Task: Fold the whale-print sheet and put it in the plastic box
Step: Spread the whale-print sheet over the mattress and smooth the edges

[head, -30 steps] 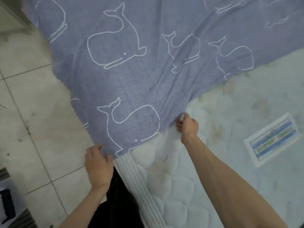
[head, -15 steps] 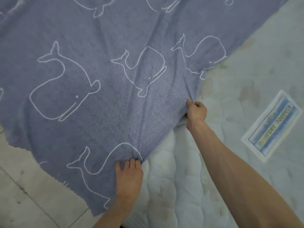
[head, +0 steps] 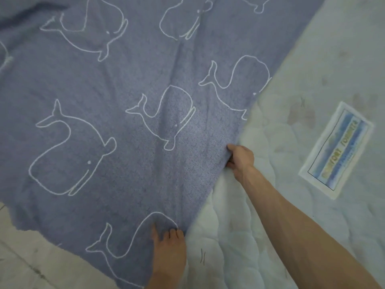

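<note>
Now that both hands have dragged the whale sheet (head: pixel 125 132) further over the mattress (head: pixel 270 226), left grip (head: pixel 169 250) & right grip (head: pixel 241 157) each pinching its edge, folding's barely begun.

whale-print sheet (head: pixel 129 122) on quilted mattress (head: pixel 260 236)

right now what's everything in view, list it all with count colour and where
whale-print sheet: one, blue-grey with white whale outlines, spread over the mattress, covering the upper left of the view, its near edge hanging past the mattress over the floor
mattress: one, white quilted, stained, bare at right and bottom
label: one, white with blue stripes and yellow lettering, on the mattress at right
floor: pale tiles, bottom left
left hand: one, gripping the sheet's edge at bottom centre
right hand: one, gripping the sheet's edge farther up
</note>
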Available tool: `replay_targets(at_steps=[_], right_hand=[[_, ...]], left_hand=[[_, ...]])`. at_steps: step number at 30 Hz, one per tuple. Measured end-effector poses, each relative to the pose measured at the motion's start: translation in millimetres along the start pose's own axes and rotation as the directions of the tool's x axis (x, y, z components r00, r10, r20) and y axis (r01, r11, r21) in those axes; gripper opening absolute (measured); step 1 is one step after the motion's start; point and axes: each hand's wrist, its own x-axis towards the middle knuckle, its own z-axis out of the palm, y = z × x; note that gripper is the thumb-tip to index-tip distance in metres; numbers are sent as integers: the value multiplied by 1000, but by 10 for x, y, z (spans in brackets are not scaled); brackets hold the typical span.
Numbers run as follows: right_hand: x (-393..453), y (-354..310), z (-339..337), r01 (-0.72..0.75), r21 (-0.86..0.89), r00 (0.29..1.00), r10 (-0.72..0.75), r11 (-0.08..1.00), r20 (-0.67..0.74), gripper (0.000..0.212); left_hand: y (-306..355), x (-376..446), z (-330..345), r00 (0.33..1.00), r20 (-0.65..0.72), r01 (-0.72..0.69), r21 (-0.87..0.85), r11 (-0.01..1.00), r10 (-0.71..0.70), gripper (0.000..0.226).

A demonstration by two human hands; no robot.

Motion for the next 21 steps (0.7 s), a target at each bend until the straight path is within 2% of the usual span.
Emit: replay_targets(at_steps=[1, 2, 5, 7, 9, 12, 15, 18, 19, 21], right_hand=[[34, -104, 0, 2, 8, 1000, -2, 1000, 11, 25], [71, -239, 8, 14, 33, 1000, -14, 999, 17, 30], [288, -639, 92, 67, 129, 998, -68, 989, 7, 32], [432, -822, 158, 78, 119, 997, -77, 990, -17, 31], [567, -903, 176, 123, 36, 991, -121, 992, -47, 25], [701, -888, 32, 162, -53, 978, -167, 985, -124, 24], [773, -795, -174, 97, -40, 978, -102, 995, -184, 22], [818, -877, -275, 34, 33, 990, -29, 999, -137, 14], [859, -947, -280, 41, 63, 993, -33, 997, -116, 15], [952, -1135, -277, 74, 113, 993, -63, 991, -99, 29]], left_hand=[[45, 23, -77, 998, 63, -10, 20, 1000, 9, 32], [104, 72, -126, 998, 55, -18, 21, 1000, 17, 28], [196, 374, -350, 987, -158, -43, -40, 998, 37, 35], [268, 702, -651, 953, -302, -53, -73, 996, 28, 44], [378, 1038, -941, 954, -300, -49, -65, 997, 27, 47], [525, 1213, -1112, 977, -170, -117, 94, 989, 132, 34], [635, 1203, -1038, 935, -217, -236, 206, 950, 279, 38], [715, 1257, -1039, 929, -145, -294, 271, 917, 341, 36], [716, 1290, -1041, 921, -173, -290, 291, 912, 348, 35], [708, 1381, -1050, 897, -281, -283, 227, 932, 341, 36]])
